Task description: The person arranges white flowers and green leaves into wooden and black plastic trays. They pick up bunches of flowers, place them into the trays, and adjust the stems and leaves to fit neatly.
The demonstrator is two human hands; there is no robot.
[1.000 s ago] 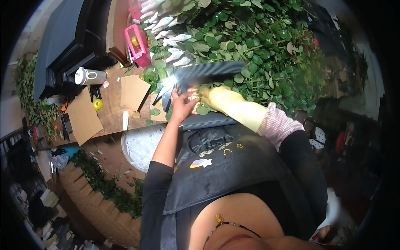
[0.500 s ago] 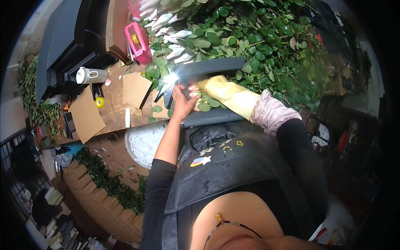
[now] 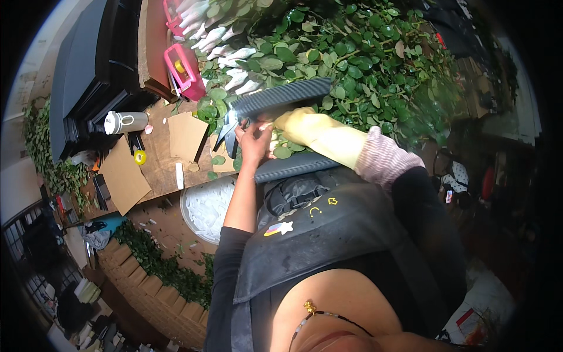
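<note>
My bare left hand (image 3: 255, 145) reaches in between two dark ribbed strips, its fingers bent and drawn together beside pale, bud-like pieces (image 3: 273, 138). What its fingertips pinch is hidden. On my right hand (image 3: 298, 127) is a yellow rubber glove with a striped cuff; it is curled close to the left hand, and its grip cannot be seen. The far ribbed strip (image 3: 284, 97) stands beyond both hands, the near ribbed strip (image 3: 298, 167) lies against my apron. Green leaves (image 3: 282, 152) show between them. A shiny grey folded piece (image 3: 229, 126) juts out at their left end.
Leafy stems (image 3: 363, 76) pile up across the far side, with white-wrapped flower heads (image 3: 234, 58) at their left. A pink tape dispenser (image 3: 185, 73), white bottle (image 3: 126, 122) and cardboard pieces (image 3: 124, 176) occupy the wooden table. Below its edge stands a bin of white scraps (image 3: 208, 211).
My left hand has turned and its fingers have drawn in closer to the gloved hand. The view has shifted slightly, and the bright glare on the grey folded piece has faded.
</note>
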